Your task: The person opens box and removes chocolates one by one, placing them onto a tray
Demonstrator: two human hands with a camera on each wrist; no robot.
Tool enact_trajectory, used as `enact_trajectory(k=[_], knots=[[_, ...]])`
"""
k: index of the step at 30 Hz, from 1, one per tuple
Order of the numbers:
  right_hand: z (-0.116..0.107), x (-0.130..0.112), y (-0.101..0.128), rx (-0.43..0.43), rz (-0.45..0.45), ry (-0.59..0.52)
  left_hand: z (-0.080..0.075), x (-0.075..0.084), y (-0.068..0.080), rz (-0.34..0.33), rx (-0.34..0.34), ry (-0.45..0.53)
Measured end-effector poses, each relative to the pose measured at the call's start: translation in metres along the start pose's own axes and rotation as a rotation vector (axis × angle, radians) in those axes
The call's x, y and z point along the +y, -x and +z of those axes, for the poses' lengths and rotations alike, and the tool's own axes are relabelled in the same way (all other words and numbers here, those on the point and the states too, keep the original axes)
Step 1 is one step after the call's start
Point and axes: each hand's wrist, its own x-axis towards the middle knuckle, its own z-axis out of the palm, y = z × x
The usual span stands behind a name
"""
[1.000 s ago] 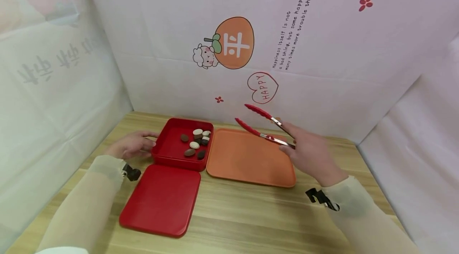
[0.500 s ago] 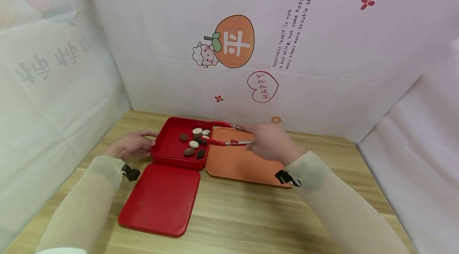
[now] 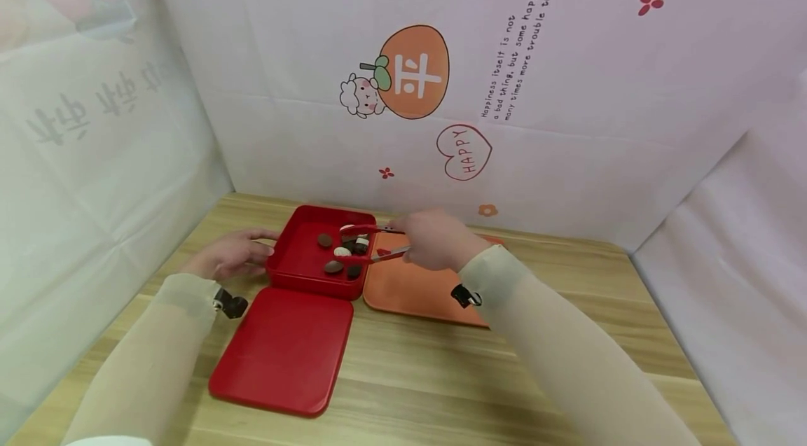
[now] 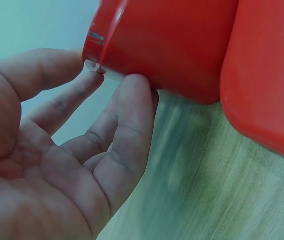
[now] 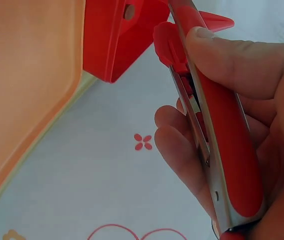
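Note:
In the head view, my left hand (image 3: 232, 253) rests its fingertips against the left side of an uncovered red box (image 3: 299, 250). The left wrist view has those bent fingers and the thumb touching the outer wall of the box (image 4: 172, 45). Brown and white chocolates (image 3: 333, 267) lie mostly in the right half of the box. My right hand (image 3: 438, 239) grips red-tipped metal tongs (image 3: 389, 254), whose two arms stand apart over the chocolates and partly hide them. In the right wrist view, thumb and fingers wrap the red-padded handle of the tongs (image 5: 232, 150).
An orange tray (image 3: 410, 292) lies right of the box, under my right hand and forearm. The flat red lid (image 3: 286, 351) is on the wooden table (image 3: 429, 376) in front of the box. A printed white cloth (image 3: 567, 152) hangs behind, with more cloth at both sides.
My right hand has carried the tongs leftward and down from above the orange tray to the chocolates in the box. My left hand has stayed at the box.

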Motion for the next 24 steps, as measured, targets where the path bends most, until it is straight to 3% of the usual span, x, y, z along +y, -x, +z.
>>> enact_trajectory(k=[24], knots=[[0.007, -0.031, -0.039, -0.139, -0.014, 0.027, -0.003, -0.004, -0.002, -0.001, 0.001, -0.002]])
